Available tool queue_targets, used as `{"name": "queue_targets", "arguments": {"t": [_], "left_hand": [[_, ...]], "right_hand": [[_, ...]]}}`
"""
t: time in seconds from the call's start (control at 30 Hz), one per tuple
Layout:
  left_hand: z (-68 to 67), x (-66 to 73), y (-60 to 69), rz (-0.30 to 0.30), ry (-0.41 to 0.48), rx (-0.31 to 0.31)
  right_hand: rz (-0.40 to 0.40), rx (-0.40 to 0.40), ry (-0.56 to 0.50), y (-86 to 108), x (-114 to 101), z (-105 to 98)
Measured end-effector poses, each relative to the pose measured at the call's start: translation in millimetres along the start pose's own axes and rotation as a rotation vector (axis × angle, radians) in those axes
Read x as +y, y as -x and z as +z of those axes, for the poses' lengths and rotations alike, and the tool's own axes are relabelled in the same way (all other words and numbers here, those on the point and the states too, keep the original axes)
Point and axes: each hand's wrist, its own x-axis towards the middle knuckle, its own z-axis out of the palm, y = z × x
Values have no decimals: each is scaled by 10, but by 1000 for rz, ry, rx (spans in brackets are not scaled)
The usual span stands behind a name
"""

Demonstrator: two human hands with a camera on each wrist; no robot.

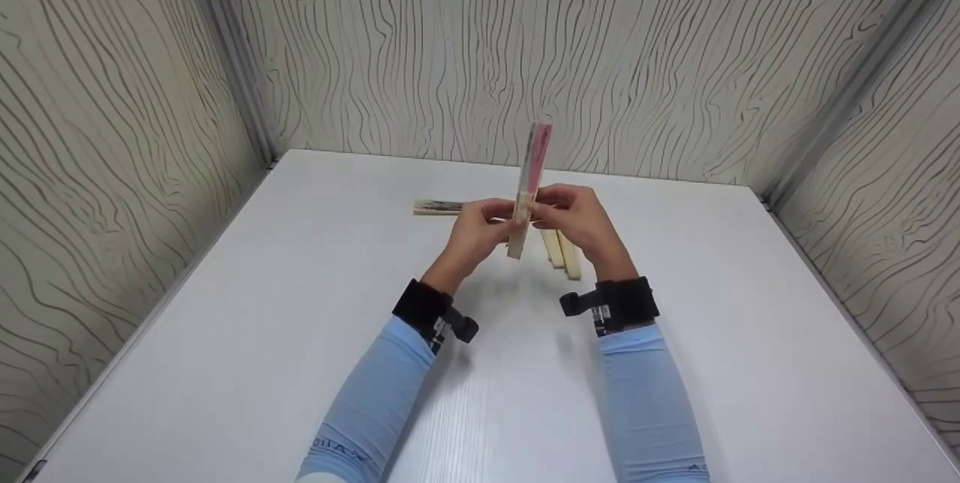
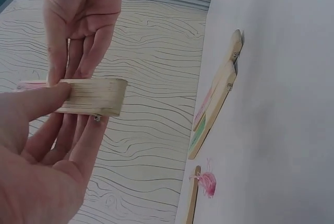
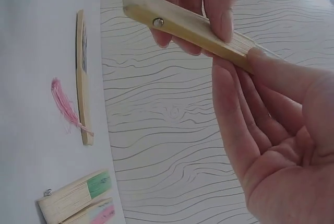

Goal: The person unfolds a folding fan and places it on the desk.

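Note:
A closed folding fan point(image 1: 534, 157) with light wooden ribs and a pink and grey-green leaf is held upright above the table. Its lower ribs are pinched from the left by my left hand point(image 1: 476, 232), thumb on the rib edges in the left wrist view. Opposite, my right hand point(image 1: 574, 217) pinches the same fan a little higher up. A metal rivet point(image 3: 158, 22) shows near the fan's bare end. Behind my left hand lies another folded fan point(image 1: 435, 207), its pink tassel point(image 3: 63, 104) visible in the right wrist view.
Two more folded fans, one with a green patch point(image 3: 99, 184) and one with a pink patch point(image 3: 102, 213), lie side by side below my right hand. The white table point(image 1: 247, 318) meets wood-grain patterned panels point(image 1: 465, 55) at the back and sides.

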Motion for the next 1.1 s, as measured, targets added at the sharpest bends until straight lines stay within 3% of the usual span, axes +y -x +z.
{"name": "queue_targets", "arguments": {"t": [0.13,0.4,0.6,0.83,1.1], "left_hand": [[14,-13,-9,-9,33,17],[-13,-24,-10,1,66,39],[-39,-32,-21,-37,29,76],[-71,-12,-38,-84,82,119],[-87,-28,-67,-47,148,187]], "right_hand": [[20,1,-31,3,5,27],[53,96,-163,-10,10,147],[80,140,-223,-19,44,156],[123,180,-276,-29,77,118],[132,193,-390,-38,110,112]]}}
